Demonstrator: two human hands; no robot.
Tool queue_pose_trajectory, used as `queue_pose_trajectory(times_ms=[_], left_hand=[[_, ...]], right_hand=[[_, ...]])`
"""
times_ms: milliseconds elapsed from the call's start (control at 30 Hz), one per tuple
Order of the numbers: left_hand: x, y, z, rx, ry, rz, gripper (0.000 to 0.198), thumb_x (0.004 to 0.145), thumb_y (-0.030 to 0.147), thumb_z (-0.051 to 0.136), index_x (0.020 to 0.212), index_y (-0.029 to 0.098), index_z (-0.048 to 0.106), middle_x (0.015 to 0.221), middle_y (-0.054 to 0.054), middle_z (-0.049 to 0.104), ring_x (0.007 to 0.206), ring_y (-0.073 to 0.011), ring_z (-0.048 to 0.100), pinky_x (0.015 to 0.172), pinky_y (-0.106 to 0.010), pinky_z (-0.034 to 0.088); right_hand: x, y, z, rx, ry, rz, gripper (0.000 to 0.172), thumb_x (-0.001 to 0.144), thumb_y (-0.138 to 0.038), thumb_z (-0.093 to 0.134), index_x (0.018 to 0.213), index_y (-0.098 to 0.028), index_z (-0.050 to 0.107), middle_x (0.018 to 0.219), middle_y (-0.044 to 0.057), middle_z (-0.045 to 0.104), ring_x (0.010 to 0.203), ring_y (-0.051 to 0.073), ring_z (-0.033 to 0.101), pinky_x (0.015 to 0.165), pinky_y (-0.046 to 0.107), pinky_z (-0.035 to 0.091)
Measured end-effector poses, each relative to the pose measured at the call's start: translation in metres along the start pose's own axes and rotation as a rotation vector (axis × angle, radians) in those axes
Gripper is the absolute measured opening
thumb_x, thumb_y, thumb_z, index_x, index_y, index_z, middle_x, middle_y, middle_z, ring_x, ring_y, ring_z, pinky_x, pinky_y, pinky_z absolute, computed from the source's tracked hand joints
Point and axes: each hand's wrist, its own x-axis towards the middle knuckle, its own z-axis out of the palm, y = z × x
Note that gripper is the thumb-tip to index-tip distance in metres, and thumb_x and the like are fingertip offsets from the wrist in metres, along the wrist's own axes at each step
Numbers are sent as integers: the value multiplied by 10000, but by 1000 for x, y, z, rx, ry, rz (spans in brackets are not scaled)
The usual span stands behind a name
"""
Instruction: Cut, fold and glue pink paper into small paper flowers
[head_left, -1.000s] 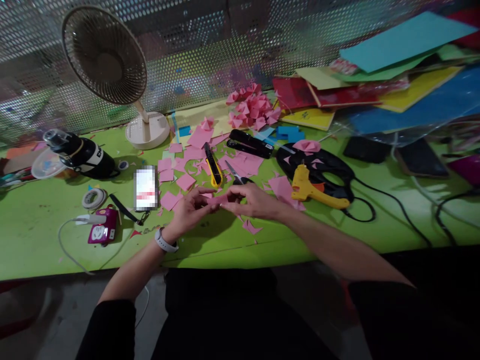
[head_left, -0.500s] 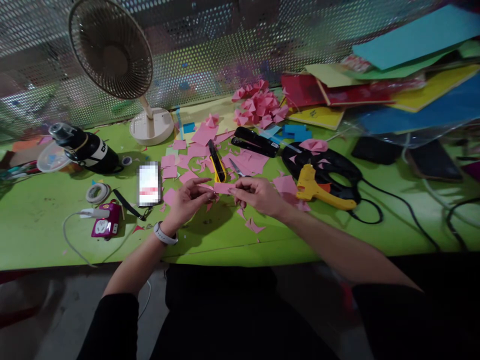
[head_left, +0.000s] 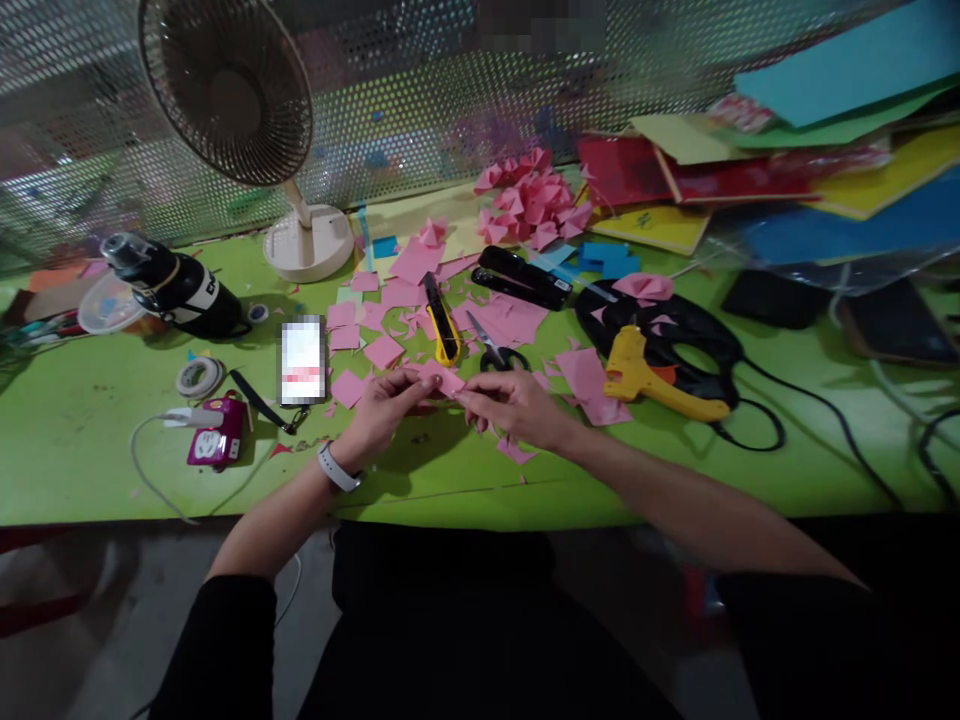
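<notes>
Pink paper piece (head_left: 447, 380) between hands, held above green table (head_left: 442, 490). Left hand (head_left: 379, 415) pinches left side, thumb on top; right hand (head_left: 517, 405) pinches right end. Cutter (head_left: 445, 340) and scissors (head_left: 501, 357) just beyond, crowding far side. Strip of table runs from hands to front edge. Glue gun (head_left: 667, 390) well right of paper, phone (head_left: 302, 360) left of left hand.

A: any open lane?
B: yeah, mostly bare lime-green tabletop (head_left: 465, 506) along the near edge. Ahead, left hand (head_left: 384, 408) and right hand (head_left: 511, 405) block it, then yellow-and-black box cutter (head_left: 441, 322), black-handled metal scissors (head_left: 493, 349).
</notes>
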Motion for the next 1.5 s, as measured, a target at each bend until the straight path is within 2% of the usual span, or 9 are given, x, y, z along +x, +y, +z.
queue_pose_trajectory(times_ms=[67, 133, 200, 333, 533, 833, 1067, 1267, 1500], left_hand=[[0, 5, -1, -35, -36, -59, 345, 715, 429, 876, 810, 150, 697, 783, -20, 746, 699, -105, 715, 634, -200, 585], [-1, 9, -3, -60, -91, -129, 370, 698, 430, 890, 797, 144, 677, 746, -19, 736, 657, -102, 708, 576, -180, 558], [-2, 12, -4, -60, -151, -186, 387, 693, 435, 893, 786, 138, 663, 726, -26, 733, 632, -102, 704, 538, -170, 534], [-3, 11, -4, -2, -226, -217, 407, 718, 462, 871, 818, 128, 661, 718, -45, 741, 619, -109, 704, 550, -189, 550], [-4, 9, -1, 163, -187, -109, 477, 723, 531, 837, 823, 102, 655, 709, -33, 730, 620, -91, 701, 607, -188, 577], [-8, -1, 2, 239, -239, 52, 409, 845, 501, 745, 937, 107, 683, 785, -48, 732, 691, -115, 730, 634, -206, 603], [-5, -11, 2, 245, -260, 102, 275, 924, 366, 677, 1018, 108, 656, 888, -72, 739, 745, -123, 740, 701, -249, 628], [-5, -11, 1, 213, -307, 91, 210, 948, 307, 642, 1031, 113, 641, 932, -79, 731, 791, -124, 737, 712, -241, 621], [-8, -7, 1, 195, -339, 79, 277, 913, 324, 698, 1091, 115, 667, 1043, -99, 722, 883, -134, 728, 763, -247, 618]], right_hand=[[-1, -1, -5, -115, 69, -105, 150, 903, -321, 621, 940, -201, 703, 744, 34, 676, 611, 149, 616, 559, 303, 529], [-1, -1, -11, -223, 126, -253, 225, 873, -257, 644, 1087, -236, 710, 845, 44, 686, 712, 176, 632, 673, 348, 553], [0, -1, -16, -296, 75, -381, 275, 883, -245, 647, 1144, -276, 729, 912, 53, 689, 790, 197, 641, 742, 372, 551], [4, 6, -21, -367, -51, -518, 217, 948, -281, 625, 1093, -312, 784, 959, 64, 686, 846, 205, 651, 708, 346, 540], [6, 19, -22, -437, 6, -700, 270, 968, -190, 617, 1154, -322, 761, 966, 42, 663, 866, 166, 647, 706, 296, 544], [4, 14, -3, -276, 172, -482, 80, 924, -351, 711, 925, -284, 753, 1074, 61, 653, 1019, 218, 654, 835, 386, 598], [6, 14, 3, -27, 123, -209, 196, 906, -412, 721, 917, -218, 705, 916, 54, 735, 819, 190, 703, 724, 335, 598], [6, 14, 3, -64, 135, -166, 228, 888, -434, 724, 893, -208, 693, 871, 54, 733, 745, 181, 688, 671, 330, 576], [7, 15, 2, -92, 117, -234, 169, 903, -389, 702, 884, -221, 687, 878, 51, 728, 791, 189, 685, 705, 338, 572]])
